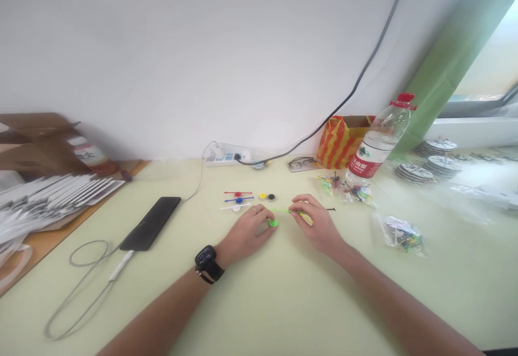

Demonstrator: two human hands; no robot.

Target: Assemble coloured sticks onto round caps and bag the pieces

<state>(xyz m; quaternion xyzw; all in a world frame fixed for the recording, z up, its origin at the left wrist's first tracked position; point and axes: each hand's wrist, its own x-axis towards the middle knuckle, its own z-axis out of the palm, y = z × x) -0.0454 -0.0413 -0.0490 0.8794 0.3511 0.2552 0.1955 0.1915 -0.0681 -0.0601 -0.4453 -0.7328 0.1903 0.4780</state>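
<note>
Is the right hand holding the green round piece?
No, the left hand pinches the green round piece; the right hand holds a thin green stick.

Clear plastic bottle with red cap, far right: red and white wraparound label bears white Chinese characters, 山泉 legible; smaller Latin word beneath, apparently "SPRING", partly blurred. Green mountain-like emblem above the lettering. Black rectangular smartwatch, near, left of centre: pale marks on display, digits unresolved. White-capped bottle with reddish-brown base, far left: dark print, illegible.
</note>
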